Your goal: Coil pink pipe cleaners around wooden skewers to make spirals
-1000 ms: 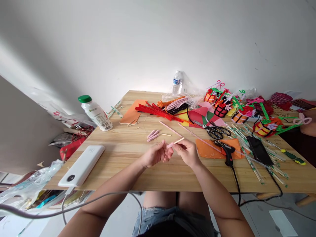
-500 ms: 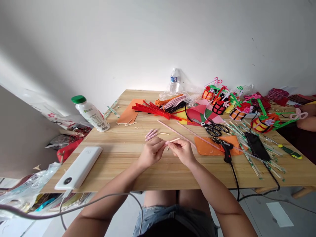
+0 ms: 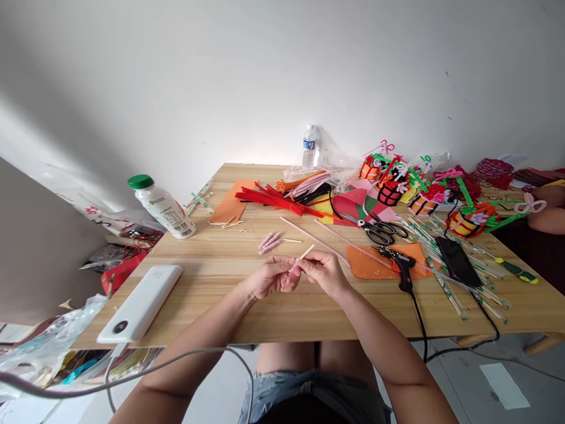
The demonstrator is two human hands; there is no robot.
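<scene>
Nearest: a grey cable [image 3: 176, 355] crosses in front of the table [image 3: 220, 309]. At the near left, a white power bank [image 3: 148, 297] lies flat with a lead plugged into its near end.

Both hands are raised over the near middle of the table. Left hand [image 3: 270, 279]: grip narrow, thumb and fingers closed on a pink strip [image 3: 294, 265] at the lower end of a pale stick [image 3: 307, 251]. Right hand [image 3: 324, 274]: grip narrow, thumb and forefinger pinching the stick just beside the strip; the stick's free end points up and away. How far the strip wraps round the stick cannot be told; fingers cover it.

Right of the hands, a glue gun [image 3: 404, 268] rests partly on orange foam [image 3: 359, 268]; a phone [image 3: 458, 262] lies on wrapped sticks [image 3: 452, 297], with a screwdriver [image 3: 515, 271] beyond its right side.

Just past the hands: pink coils [image 3: 269, 243] lying together, a loose stick [image 3: 292, 240] near them, two long pink stems [image 3: 309, 238]. Scissors [image 3: 383, 231] lie farther right.

Farther: red stems [image 3: 273, 200], a green-capped bottle [image 3: 165, 211] at left, small decorated baskets [image 3: 468, 224] at right. Farthest: a water bottle [image 3: 309, 150] upright near the wall [image 3: 265, 76].
</scene>
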